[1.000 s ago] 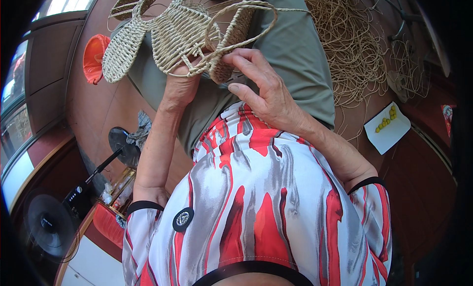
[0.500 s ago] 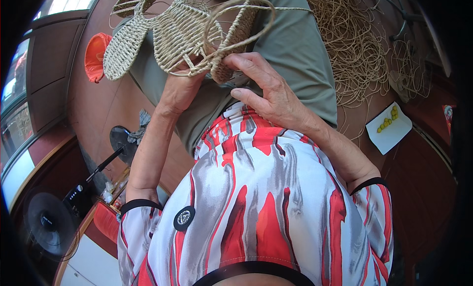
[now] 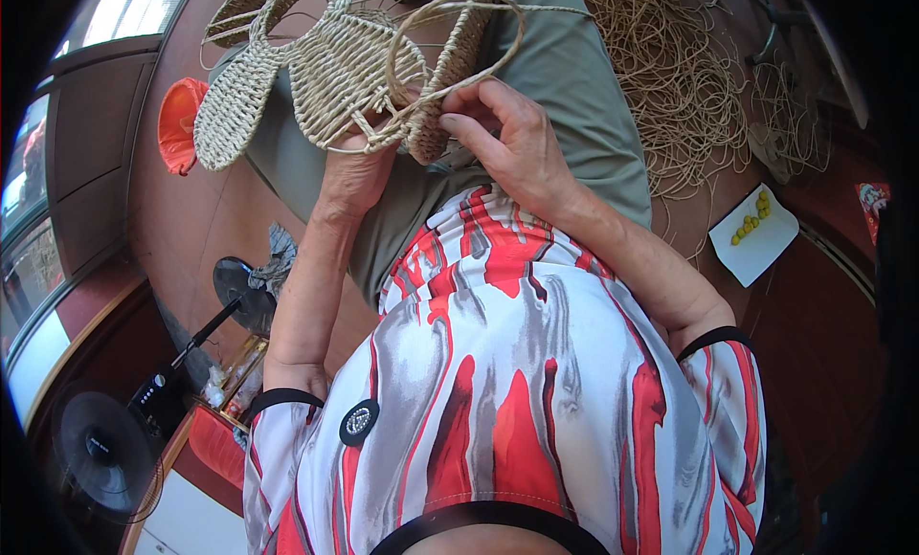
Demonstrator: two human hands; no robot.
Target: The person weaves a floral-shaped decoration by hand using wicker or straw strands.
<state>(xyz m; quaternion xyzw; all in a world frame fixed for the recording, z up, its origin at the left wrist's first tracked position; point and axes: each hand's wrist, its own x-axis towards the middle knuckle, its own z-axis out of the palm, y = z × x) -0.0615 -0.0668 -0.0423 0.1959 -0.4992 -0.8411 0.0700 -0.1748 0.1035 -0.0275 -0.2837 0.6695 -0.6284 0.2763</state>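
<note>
A pale straw-coloured woven cord piece (image 3: pixel 345 69) with flat oval lobes and an upright edge rests over my lap, a loose loop of cord rising from its right part. My left hand (image 3: pixel 357 167) is under its lower rim, fingers curled onto it and partly hidden by the weave. My right hand (image 3: pixel 512 139) is at the right edge of the piece, index finger and thumb bent in against the woven cord where the loop meets it, fingertips close together.
A tangled heap of cord (image 3: pixel 675 100) lies on the floor at right, beside white paper (image 3: pixel 742 254) bearing several small yellow-green round items. An orange-red container (image 3: pixel 177 124) stands at left. A black fan (image 3: pixel 100 445) is at lower left, near a window (image 3: pixel 29 268) and wooden furniture.
My right hand has moved slightly up, its thumb now closer to the weave and index finger. My left hand stays under the piece, which has shifted slightly.
</note>
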